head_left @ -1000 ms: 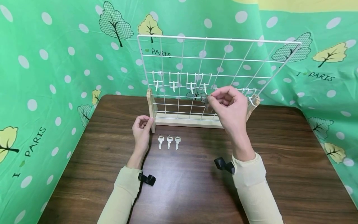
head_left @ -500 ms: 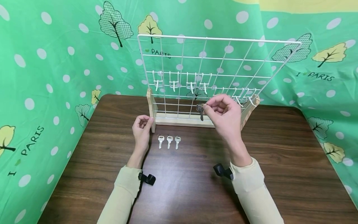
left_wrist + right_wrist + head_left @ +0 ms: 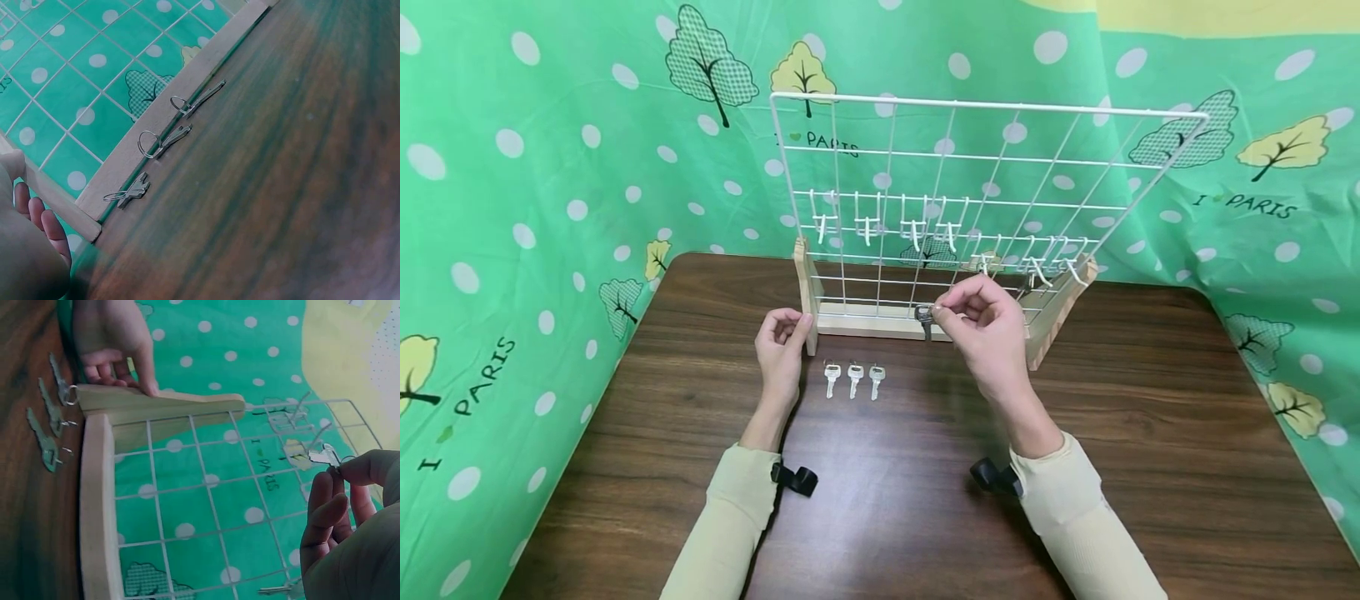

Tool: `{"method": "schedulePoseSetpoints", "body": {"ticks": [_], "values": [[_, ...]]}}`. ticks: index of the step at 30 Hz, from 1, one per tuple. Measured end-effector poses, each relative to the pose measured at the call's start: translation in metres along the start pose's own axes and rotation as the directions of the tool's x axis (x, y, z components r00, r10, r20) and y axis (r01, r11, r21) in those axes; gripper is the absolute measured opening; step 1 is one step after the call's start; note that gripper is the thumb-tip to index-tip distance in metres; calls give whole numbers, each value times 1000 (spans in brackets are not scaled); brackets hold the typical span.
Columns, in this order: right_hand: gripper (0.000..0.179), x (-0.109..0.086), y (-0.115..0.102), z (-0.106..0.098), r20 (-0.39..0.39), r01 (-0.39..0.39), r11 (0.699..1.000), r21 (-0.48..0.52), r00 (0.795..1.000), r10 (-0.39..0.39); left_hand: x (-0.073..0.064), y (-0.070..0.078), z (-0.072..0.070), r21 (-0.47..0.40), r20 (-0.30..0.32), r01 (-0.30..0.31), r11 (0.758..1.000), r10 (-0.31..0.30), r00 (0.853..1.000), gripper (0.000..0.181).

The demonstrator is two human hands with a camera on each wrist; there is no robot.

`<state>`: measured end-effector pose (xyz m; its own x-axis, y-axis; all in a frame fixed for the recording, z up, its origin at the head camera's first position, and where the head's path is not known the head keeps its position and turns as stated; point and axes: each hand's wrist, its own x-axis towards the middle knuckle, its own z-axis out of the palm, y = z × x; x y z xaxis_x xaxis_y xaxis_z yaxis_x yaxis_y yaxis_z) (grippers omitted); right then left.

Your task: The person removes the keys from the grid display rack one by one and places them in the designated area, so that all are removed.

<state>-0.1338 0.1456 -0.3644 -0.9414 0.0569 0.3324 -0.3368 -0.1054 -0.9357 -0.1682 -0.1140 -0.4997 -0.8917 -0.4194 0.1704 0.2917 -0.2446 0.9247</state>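
Note:
My right hand [image 3: 988, 333] pinches a key [image 3: 926, 320] by its ring end, between thumb and fingertips. The key hangs in front of the lower part of the white wire grid rack [image 3: 880, 152]; in the right wrist view the held key [image 3: 324, 455] points left. My left hand [image 3: 781, 354] grips the rack's left wooden upright [image 3: 807, 292], thumb on its near edge. On the table just in front of the rack lie three silver keys with rings: a left key [image 3: 832, 379], a middle key [image 3: 855, 380] and a right key [image 3: 877, 382].
Several white hooks hang on the grid, among them a left hook [image 3: 822, 227] and a lower right hook [image 3: 1072, 270]. Another key [image 3: 275, 590] shows at the grid in the right wrist view. A wooden base bar [image 3: 880, 325] joins the uprights. Green printed cloth [image 3: 587, 158] surrounds the dark table [image 3: 1187, 433].
My right hand has moved down and left with the key, away from the hooks, uncovering lower right hooks. The left hand stays on the upright, and the three table keys have not moved.

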Motion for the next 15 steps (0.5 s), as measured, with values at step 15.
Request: {"method": "schedulePoseSetpoints", "body": {"ticks": [15], "values": [[16,-10,23,-4,35,-66,997,43,997,65,-1,1,0,-14,4,-3,1000,3,1000,21]]}}
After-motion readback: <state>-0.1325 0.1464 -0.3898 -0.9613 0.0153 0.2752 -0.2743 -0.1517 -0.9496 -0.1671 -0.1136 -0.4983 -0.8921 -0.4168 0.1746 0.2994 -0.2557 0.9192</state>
